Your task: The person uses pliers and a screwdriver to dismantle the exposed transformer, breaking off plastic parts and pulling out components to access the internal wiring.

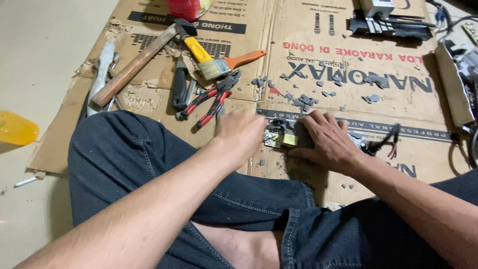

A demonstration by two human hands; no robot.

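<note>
I sit cross-legged on flattened cardboard [318, 65]. Between my hands lies a small electronic module [280, 135] with a circuit board and a yellow part, partly covered by my fingers. My left hand [242, 133] is closed against its left side. My right hand [326, 139] presses on its right side, over a dark grey casing. Black and red wires [388, 139] trail out to the right of it.
Red-handled pliers [211, 102], a paintbrush with an orange handle [226, 64], a wooden-handled hammer [137, 62] and other hand tools lie at upper left. Grey broken fragments [303, 97] are scattered ahead. A yellow object [15, 128] sits at the far left, electrical parts at the right.
</note>
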